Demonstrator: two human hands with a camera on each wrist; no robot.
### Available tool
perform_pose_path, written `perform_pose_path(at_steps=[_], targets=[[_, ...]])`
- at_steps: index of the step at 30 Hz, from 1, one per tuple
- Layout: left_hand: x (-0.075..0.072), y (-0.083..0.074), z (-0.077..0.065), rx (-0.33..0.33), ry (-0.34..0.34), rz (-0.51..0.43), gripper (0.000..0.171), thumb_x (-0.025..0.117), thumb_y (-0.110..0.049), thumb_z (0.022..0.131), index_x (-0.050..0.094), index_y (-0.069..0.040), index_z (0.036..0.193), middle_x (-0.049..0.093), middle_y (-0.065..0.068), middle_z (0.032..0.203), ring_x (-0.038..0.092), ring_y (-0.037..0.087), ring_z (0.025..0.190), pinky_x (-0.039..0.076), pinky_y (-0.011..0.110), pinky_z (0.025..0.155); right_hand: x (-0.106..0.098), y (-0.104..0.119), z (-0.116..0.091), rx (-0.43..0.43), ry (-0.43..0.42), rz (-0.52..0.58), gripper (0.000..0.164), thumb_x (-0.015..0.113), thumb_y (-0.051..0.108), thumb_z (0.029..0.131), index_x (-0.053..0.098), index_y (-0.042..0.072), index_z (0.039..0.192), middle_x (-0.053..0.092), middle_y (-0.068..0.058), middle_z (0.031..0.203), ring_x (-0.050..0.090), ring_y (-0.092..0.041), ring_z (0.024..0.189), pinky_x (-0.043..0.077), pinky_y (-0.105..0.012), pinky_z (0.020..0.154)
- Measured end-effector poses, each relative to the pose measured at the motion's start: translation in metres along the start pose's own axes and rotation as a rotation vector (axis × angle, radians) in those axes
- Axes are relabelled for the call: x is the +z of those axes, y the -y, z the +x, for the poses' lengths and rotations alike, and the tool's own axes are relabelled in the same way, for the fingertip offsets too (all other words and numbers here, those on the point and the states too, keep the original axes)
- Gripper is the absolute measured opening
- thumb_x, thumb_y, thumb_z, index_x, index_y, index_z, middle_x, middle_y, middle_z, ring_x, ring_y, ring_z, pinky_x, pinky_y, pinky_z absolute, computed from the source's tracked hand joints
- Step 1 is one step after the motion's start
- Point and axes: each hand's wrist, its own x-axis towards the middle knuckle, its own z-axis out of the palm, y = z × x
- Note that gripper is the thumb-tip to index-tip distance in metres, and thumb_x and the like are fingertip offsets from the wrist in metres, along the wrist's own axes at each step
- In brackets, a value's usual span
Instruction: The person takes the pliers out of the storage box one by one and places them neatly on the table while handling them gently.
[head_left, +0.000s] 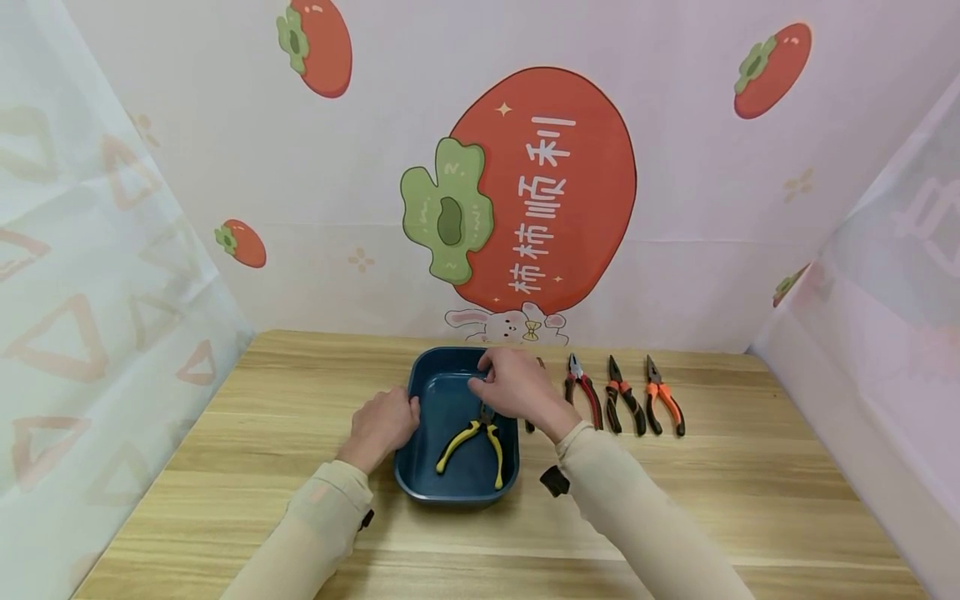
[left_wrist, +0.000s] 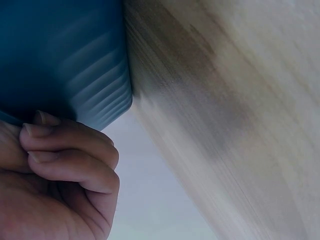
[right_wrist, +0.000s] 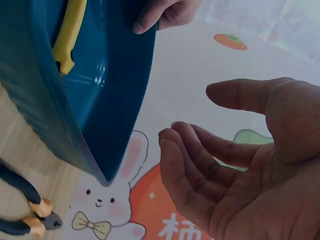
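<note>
A deep blue rectangular tray (head_left: pixel 459 501) stands on the table. My left hand (head_left: pixel 381 429) grips its left rim; in the right wrist view that hand's (right_wrist: pixel 172 12) thumb reaches over the edge. Inside the tray lie pliers with yellow and black handles (head_left: pixel 468 431), handles spread toward me, their jaws partly hidden by my right hand (head_left: pixel 517 385). That hand is over the tray's far right corner. Seen from the right wrist, its fingers (right_wrist: pixel 200 172) are loosely bent, thumb apart, and nothing is between them.
Right of the tray, pliers with black and orange handles (right_wrist: pixel 35 210) are mostly covered by my right hand in the head view. Beyond them lie red-and-black pliers (head_left: pixel 588 400), black-and-orange pliers (head_left: pixel 615 404) and orange-handled pliers (head_left: pixel 667 400) in a row. A printed cloth wall (head_left: pixel 375 292) rises behind.
</note>
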Motion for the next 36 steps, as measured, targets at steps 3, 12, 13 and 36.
perform_pose_path(at_steps=[3, 12, 13, 36], targets=[[0.000, 0.000, 0.000, -0.002, 0.001, -0.002, 0.031, 0.050, -0.026, 0.105, 0.065, -0.001, 0.095, 0.056, 0.010, 0.072, 0.057, 0.025, 0.063, 0.048, 0.038, 0.054, 0.005, 0.003, 0.005, 0.040, 0.039, 0.002, 0.038, 0.070, 0.029, 0.097, 0.068, 0.002, 0.123, 0.068, -0.003, 0.093, 0.061, -0.014, 0.077, 0.054, -0.035, 0.073], [0.000, 0.001, -0.001, -0.004, 0.011, -0.008, 0.031, 0.050, -0.026, 0.105, 0.064, -0.002, 0.093, 0.055, 0.010, 0.070, 0.057, 0.024, 0.060, 0.048, 0.036, 0.053, 0.021, 0.008, 0.018, 0.130, 0.110, 0.008, 0.042, 0.069, 0.035, 0.096, 0.065, 0.004, 0.125, 0.068, -0.010, 0.116, 0.064, -0.019, 0.086, 0.055, -0.039, 0.082], [0.000, 0.001, -0.001, -0.005, 0.015, -0.009, 0.031, 0.050, -0.026, 0.105, 0.064, -0.002, 0.093, 0.055, 0.010, 0.070, 0.057, 0.024, 0.060, 0.048, 0.036, 0.053, 0.023, 0.007, 0.020, 0.138, 0.117, 0.009, 0.042, 0.070, 0.035, 0.096, 0.065, 0.004, 0.125, 0.068, -0.010, 0.115, 0.064, -0.019, 0.085, 0.055, -0.039, 0.081], [-0.001, 0.001, 0.000, 0.006, 0.006, 0.000, 0.031, 0.049, -0.027, 0.105, 0.065, -0.002, 0.094, 0.058, 0.011, 0.075, 0.058, 0.027, 0.064, 0.049, 0.040, 0.055, 0.049, 0.005, 0.045, 0.280, 0.286, -0.236, 0.032, 0.068, 0.031, 0.096, 0.065, 0.007, 0.116, 0.063, -0.008, 0.091, 0.061, -0.028, 0.078, 0.049, -0.038, 0.068]])
